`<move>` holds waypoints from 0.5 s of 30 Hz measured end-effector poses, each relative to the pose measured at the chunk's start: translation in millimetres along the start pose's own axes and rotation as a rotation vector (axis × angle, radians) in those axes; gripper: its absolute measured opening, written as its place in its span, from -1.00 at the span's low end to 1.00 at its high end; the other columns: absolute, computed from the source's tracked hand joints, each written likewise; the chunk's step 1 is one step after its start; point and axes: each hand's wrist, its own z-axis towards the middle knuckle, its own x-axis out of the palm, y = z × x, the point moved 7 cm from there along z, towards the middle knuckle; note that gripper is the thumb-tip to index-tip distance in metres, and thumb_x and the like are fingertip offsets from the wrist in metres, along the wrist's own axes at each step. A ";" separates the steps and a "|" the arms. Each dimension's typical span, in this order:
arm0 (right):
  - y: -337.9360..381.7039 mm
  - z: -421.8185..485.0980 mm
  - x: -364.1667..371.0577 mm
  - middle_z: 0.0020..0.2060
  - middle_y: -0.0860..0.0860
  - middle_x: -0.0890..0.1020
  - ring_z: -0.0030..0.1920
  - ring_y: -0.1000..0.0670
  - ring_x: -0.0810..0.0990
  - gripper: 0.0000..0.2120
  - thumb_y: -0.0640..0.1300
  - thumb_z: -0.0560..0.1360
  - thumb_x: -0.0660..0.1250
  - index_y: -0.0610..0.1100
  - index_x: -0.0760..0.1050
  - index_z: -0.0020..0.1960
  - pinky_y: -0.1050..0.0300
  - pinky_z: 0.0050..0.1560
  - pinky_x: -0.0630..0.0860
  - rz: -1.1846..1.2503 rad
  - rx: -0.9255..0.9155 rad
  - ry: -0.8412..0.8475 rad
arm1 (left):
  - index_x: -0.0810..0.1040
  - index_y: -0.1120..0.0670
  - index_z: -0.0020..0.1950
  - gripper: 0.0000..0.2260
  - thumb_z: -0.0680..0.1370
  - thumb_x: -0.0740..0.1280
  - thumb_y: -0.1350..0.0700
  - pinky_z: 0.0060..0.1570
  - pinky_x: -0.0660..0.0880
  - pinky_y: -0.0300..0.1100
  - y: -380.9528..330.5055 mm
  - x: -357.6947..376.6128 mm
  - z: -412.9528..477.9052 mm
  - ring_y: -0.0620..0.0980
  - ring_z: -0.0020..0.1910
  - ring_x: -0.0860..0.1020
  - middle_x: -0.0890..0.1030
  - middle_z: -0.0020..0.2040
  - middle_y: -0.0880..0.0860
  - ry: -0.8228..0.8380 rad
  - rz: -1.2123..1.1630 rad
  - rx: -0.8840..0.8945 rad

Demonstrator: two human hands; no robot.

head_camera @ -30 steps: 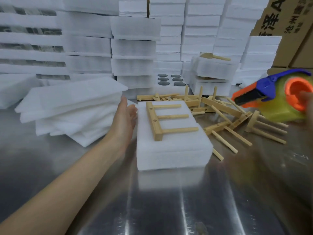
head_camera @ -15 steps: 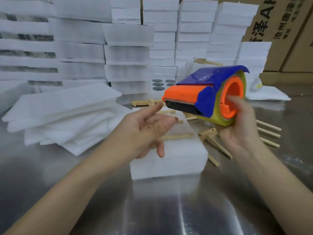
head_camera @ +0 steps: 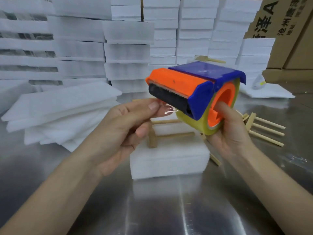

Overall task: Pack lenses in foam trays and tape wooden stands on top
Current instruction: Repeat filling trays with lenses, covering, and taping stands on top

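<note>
At centre frame the right hand (head_camera: 232, 131) grips the tape dispenser (head_camera: 194, 92), fingers clamped around the roll with one tucked into its orange core; the left hand (head_camera: 128, 126) pinches the loose tape end (head_camera: 170, 110) between thumb and forefinger just below the blade; beneath both hands a wooden stand (head_camera: 162, 136) lies on the foam tray (head_camera: 169, 160) on the steel table (head_camera: 169, 209); more stands (head_camera: 264, 131) lie at right; foam stacks (head_camera: 128, 48) fill the upper frame.
</note>
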 end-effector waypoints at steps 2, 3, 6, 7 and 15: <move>-0.6 0.9 1.0 0.09 -0.13 0.61 0.09 -0.10 0.61 -0.52 -0.29 0.34 0.32 -0.18 0.46 0.26 -0.22 0.30 0.42 -0.023 0.020 0.042 | 0.71 0.03 -0.29 -0.92 0.37 0.43 0.17 -0.58 -0.03 -0.39 -4.7 -2.3 0.5 -0.22 -0.63 0.32 0.65 -0.28 -0.07 0.040 -0.071 -0.001; 2.2 1.1 2.5 0.09 -0.13 0.61 0.09 -0.09 0.61 -0.51 -0.29 0.34 0.29 -0.17 0.45 0.27 -0.18 0.29 0.44 -0.047 0.013 0.062 | 0.69 0.05 -0.35 -0.86 0.38 0.37 0.20 -0.58 -0.04 -0.40 -7.7 -3.0 0.1 -0.22 -0.63 0.33 0.62 -0.34 -0.08 0.037 -0.096 -0.008; 19.9 2.3 7.0 -0.01 -0.05 0.66 0.04 -0.04 0.64 -0.57 -0.29 0.33 0.26 -0.14 0.47 0.20 -0.02 0.09 0.59 -0.145 -0.073 0.115 | 0.66 0.12 -0.43 -0.82 0.33 0.30 0.24 -0.60 -0.01 -0.41 -9.9 -9.9 1.1 -0.21 -0.63 0.34 0.55 -0.47 -0.03 -0.001 -0.129 -0.012; 27.0 2.3 7.8 -0.03 -0.03 0.66 0.03 -0.04 0.63 -0.59 -0.30 0.34 0.25 -0.14 0.47 0.19 0.00 0.05 0.59 -0.173 -0.106 0.122 | 0.69 0.13 -0.31 -0.84 0.31 0.30 0.26 -0.62 0.02 -0.43 -11.0 -6.4 0.2 -0.20 -0.63 0.35 0.55 -0.46 -0.02 0.004 -0.146 -0.016; 56.5 2.6 -0.9 0.35 -0.30 0.37 0.34 -0.30 0.40 -0.18 -0.38 0.32 0.20 -0.22 0.02 0.54 -0.33 0.31 0.35 -0.380 -0.237 0.118 | 0.24 0.07 0.48 -0.29 0.32 0.26 0.28 -0.61 0.23 -0.46 -32.4 -18.8 5.4 -0.21 -0.58 0.33 0.57 -0.43 0.03 -0.064 -0.233 0.151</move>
